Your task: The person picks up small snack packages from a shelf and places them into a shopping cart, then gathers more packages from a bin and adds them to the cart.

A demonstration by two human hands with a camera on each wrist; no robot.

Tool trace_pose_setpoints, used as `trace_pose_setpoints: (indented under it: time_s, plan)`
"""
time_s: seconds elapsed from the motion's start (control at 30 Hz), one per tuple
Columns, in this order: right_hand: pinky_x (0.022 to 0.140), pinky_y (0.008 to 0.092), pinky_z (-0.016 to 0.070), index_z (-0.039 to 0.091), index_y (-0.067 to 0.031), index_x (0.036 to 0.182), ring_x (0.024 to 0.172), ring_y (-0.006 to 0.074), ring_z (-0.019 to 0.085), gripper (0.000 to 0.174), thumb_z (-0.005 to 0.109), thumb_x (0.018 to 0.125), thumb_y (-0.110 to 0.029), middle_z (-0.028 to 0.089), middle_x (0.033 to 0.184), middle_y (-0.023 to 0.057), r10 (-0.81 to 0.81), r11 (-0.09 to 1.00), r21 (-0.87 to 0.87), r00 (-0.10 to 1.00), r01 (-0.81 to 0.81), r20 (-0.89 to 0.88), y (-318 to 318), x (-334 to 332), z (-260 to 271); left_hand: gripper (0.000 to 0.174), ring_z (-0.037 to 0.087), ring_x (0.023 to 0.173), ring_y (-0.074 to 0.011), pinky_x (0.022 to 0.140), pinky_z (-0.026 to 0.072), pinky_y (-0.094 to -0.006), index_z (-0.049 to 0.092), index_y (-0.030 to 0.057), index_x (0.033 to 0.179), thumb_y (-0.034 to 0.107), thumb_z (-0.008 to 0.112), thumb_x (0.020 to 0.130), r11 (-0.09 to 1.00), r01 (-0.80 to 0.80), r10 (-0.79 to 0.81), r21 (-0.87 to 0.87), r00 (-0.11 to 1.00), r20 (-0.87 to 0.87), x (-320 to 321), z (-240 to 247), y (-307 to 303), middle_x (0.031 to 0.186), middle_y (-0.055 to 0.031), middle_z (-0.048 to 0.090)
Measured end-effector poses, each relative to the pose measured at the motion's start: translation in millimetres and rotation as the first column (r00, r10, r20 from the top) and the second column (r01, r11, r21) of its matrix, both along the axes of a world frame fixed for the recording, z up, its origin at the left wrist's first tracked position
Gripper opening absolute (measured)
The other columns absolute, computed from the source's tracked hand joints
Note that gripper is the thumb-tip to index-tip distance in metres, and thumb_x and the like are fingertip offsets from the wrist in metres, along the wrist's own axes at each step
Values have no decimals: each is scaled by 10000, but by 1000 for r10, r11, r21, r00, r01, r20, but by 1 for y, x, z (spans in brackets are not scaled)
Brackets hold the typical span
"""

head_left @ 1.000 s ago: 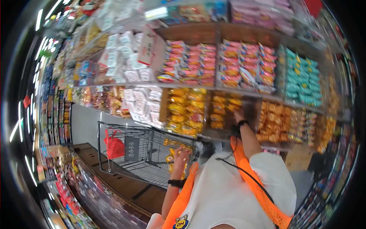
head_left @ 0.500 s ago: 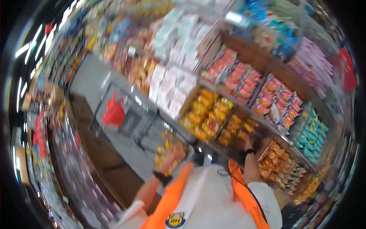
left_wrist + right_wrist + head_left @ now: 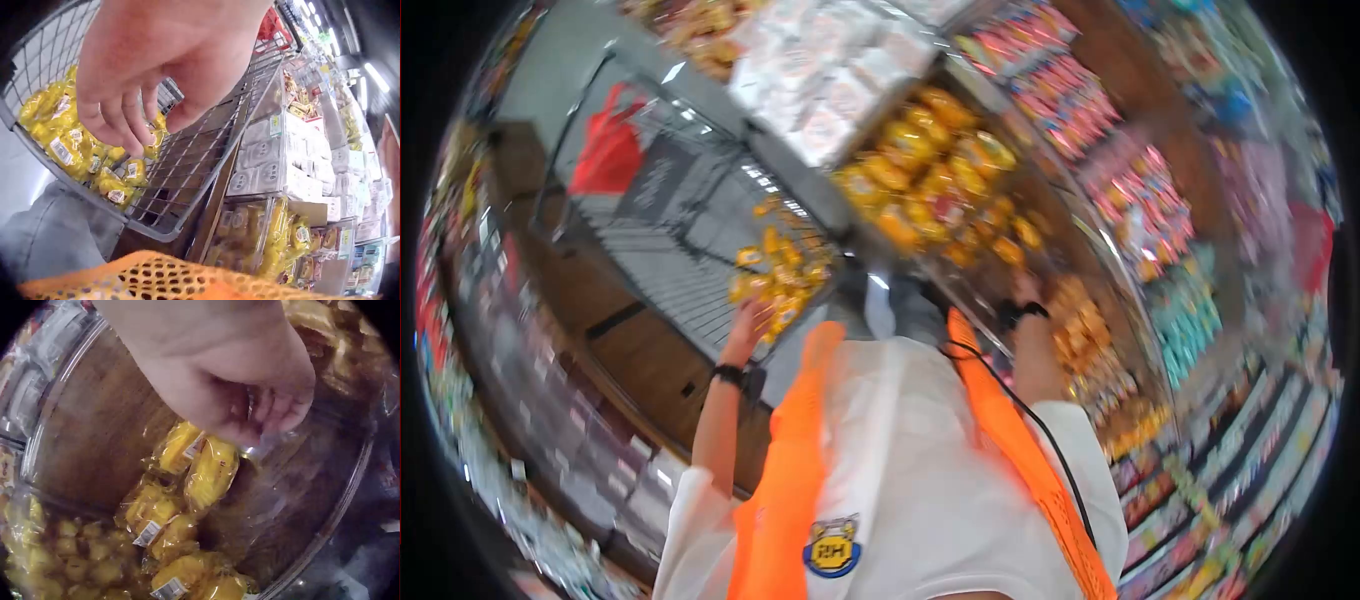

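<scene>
Yellow snack packs: R hand pinches two by their tops, so they hang free in the shelf bin. L hand hangs loose, holding nothing, over more packs piled in the cart corner.

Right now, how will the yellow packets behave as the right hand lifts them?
Probably light: two yellow packets dangle from the right hand's pinch. Likely slippery, given the glossy film. Pillow-shaped, so unlikely to roll.
</scene>
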State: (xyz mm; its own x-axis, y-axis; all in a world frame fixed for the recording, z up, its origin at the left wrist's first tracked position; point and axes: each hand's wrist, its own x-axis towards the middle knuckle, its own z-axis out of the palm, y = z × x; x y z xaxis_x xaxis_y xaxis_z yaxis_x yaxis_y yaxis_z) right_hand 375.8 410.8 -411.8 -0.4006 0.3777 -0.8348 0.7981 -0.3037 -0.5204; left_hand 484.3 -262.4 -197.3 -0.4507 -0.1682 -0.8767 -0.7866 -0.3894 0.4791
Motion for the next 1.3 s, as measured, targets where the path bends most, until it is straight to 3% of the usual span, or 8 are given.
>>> trace_pose_setpoints:
  time_s: [0.1, 0.13, 0.3, 0.6, 0.8, 1.0, 1.1, 1.3]
  plan:
    - [765, 360, 481, 609, -185, 1092, 868, 158, 589, 277, 671, 893, -367, 631, 950, -1, 351, 926, 196, 926, -322, -139, -19, 16, 39, 410, 584, 1176, -211, 935, 445, -370, 464, 152, 1290, 353, 575, 950, 1000, -25, 25, 3, 998, 55, 17, -13, 5, 1273, -57, 583]
    - [795, 360, 480, 601, -189, 1113, 888, 154, 595, 332, 677, 885, -418, 637, 967, 1, 60, 997, -46, 996, -63, -60, -41, -2, 56, 417, 590, 1156, -205, 926, 446, -367, 464, 154, 1292, 350, 585, 944, 1000, -13, 13, 3, 997, 70, 27, -22, 0, 1257, -55, 591]
    - [521, 309, 452, 589, -185, 1027, 663, 147, 582, 455, 838, 731, -425, 620, 898, -14, -280, 958, -9, 942, 287, 186, -55, -41, 57, 422, 604, 1093, -188, 902, 443, -365, 467, 160, 1289, 316, 599, 921, 1000, -25, 25, 1, 993, 114, 31, -6, 29, 1209, -36, 617]
    - [760, 336, 481, 647, -94, 1035, 860, 196, 614, 385, 838, 708, -165, 661, 924, 45, 78, 926, 375, 995, -47, -68, -54, -8, 26, 398, 612, 1067, -181, 900, 452, -360, 473, 161, 1298, 255, 579, 926, 995, 101, -99, -24, 992, 84, 1, 24, 79, 1162, -32, 640]
    - [772, 377, 512, 663, -55, 922, 843, 282, 647, 341, 863, 684, -194, 682, 898, 107, 110, 702, 706, 965, 95, -239, -53, -9, 39, 414, 618, 1111, -183, 913, 452, -372, 460, 131, 1334, 256, 554, 950, 992, 111, -112, 61, 994, 12, -25, 28, 106, 1208, -54, 640]
    - [816, 355, 510, 497, -74, 1289, 909, 223, 634, 664, 843, 737, -205, 668, 1012, 100, 88, 918, 393, 937, 55, -338, -42, -30, -12, 377, 619, 1115, -183, 908, 453, -346, 481, 136, 1314, 262, 547, 965, 971, 235, -233, 35, 971, -49, -55, 54, 125, 1204, -44, 645]
    - [844, 326, 505, 333, -90, 1434, 1020, 190, 600, 816, 812, 779, -173, 610, 1191, 100, 132, 969, 243, 931, -49, -341, -46, -35, 36, 365, 616, 1116, -178, 907, 454, -338, 489, 142, 1303, 267, 549, 965, 965, 261, -259, 21, 965, -48, -54, 56, 123, 1204, -34, 645]
    - [957, 427, 496, 184, -147, 1515, 1236, 285, 529, 925, 792, 818, -172, 421, 1438, 142, 4, 1000, -19, 963, -10, -271, -35, -22, 58, 352, 590, 1110, -159, 890, 471, -367, 523, 157, 1271, 265, 573, 940, 984, 180, -180, -6, 984, -12, -27, 10, 94, 1185, -20, 634]
